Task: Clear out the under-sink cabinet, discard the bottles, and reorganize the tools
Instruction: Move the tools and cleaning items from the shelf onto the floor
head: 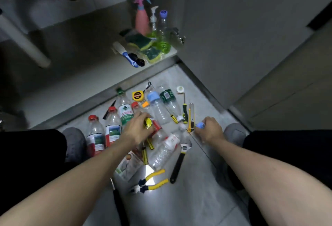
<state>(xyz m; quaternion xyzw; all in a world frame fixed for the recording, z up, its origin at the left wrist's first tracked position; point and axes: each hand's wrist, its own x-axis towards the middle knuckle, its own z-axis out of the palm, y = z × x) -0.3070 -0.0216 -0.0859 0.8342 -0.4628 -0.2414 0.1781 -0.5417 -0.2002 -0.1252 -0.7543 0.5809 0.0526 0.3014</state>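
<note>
grey tiled floor (188, 198), under both hands, strewn with bottles and tools. open under-sink cabinet with pale shelf (75, 82), well beyond both hands.

pink spray bottle with pink-and-blue trigger (142, 19), upright on the shelf edge, far ahead of the hands; clear bottle with green liquid and purple cap (162, 28) just beside it; green-and-yellow sponges (142, 43) in front of these.

left hand (137, 130), palm down, fingers curled around a small yellow-and-black object (148, 123), resting over a red-labelled bottle; kind of object cannot be told.

right hand (210, 130), clenched around a small light-blue piece (200, 125), perhaps a cap; cannot tell more.

three clear plastic bottles with red caps (97, 134), side by side, left of the left hand. clear bottle with green cap and green label (124, 110), just beyond the left hand. clear bottle with pale blue cap (158, 107) and clear bottle with dark green label (169, 101), between and beyond the two hands. crushed clear ribbed bottle (161, 153), lying between the forearms.

black-handled adjustable wrench (178, 164), nearer than the right hand. yellow-handled pliers (152, 180), nearer than both hands, jaws leftward. yellow tape measure (138, 96), beyond the left hand. yellow utility knife (190, 118), just left of the right hand. yellow-and-black screwdriver (184, 112), beside the knife.
</note>
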